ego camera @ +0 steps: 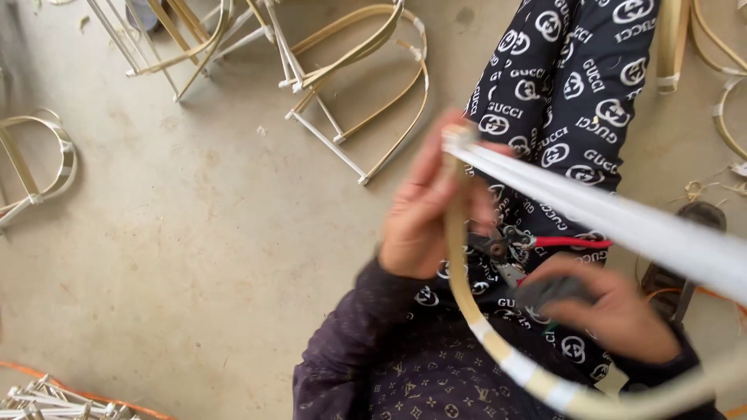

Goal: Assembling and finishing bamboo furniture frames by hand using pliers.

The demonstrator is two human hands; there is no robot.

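Note:
My left hand is shut on the joint where a bundle of white rods meets a curved bamboo strip. The strip bends down past my lap and carries white tape bands near its lower end. Lower right, my right hand is closed around a small dark grey object; I cannot tell what it is. Pliers with a red handle lie on my lap between the two hands. I sit with dark patterned trousers over a concrete floor.
Several finished curved bamboo frames with white rods lie on the floor at the top, at the left edge and at the right. A pile of white sticks and an orange cord sit bottom left.

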